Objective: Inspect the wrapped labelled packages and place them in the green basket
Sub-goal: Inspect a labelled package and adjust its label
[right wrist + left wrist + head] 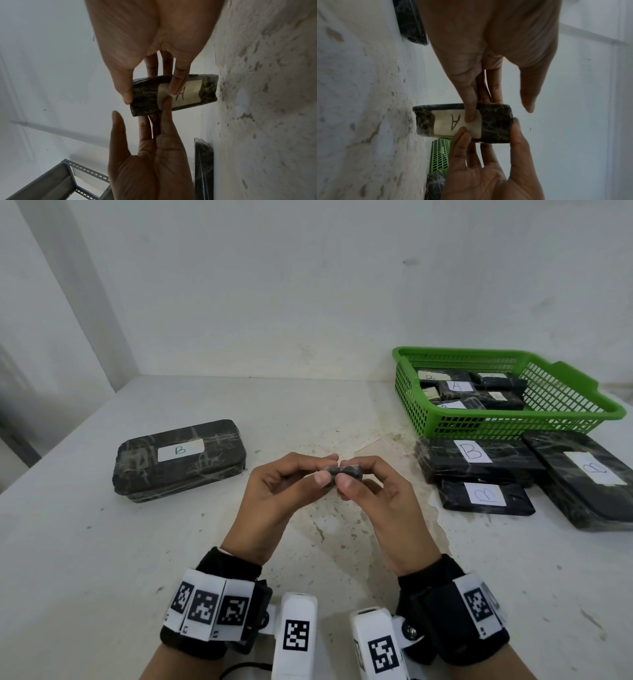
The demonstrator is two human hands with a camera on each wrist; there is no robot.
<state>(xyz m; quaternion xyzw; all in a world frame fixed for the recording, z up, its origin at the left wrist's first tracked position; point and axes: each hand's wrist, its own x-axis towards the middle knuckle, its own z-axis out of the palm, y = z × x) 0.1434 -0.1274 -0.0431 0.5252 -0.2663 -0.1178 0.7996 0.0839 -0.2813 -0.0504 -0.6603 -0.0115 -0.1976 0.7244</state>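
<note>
I hold a small black wrapped package (342, 471) in both hands above the middle of the table. Its white label reads A (455, 122), and that face points away from me. My left hand (325, 469) has fingers (469, 108) on the label and others behind the package, with the thumb beside its end. My right hand (349, 475) pinches it, thumb (126, 93) on one end and a finger on the label. The green basket (582, 414) stands at the back right with several labelled packages inside.
A large wrapped package labelled B (178, 460) lies on the table (102, 577) to the left. Three B packages (479, 460) lie in front of the basket at the right. A wall runs behind the table. A grey metal rack (56, 180) stands off to the left.
</note>
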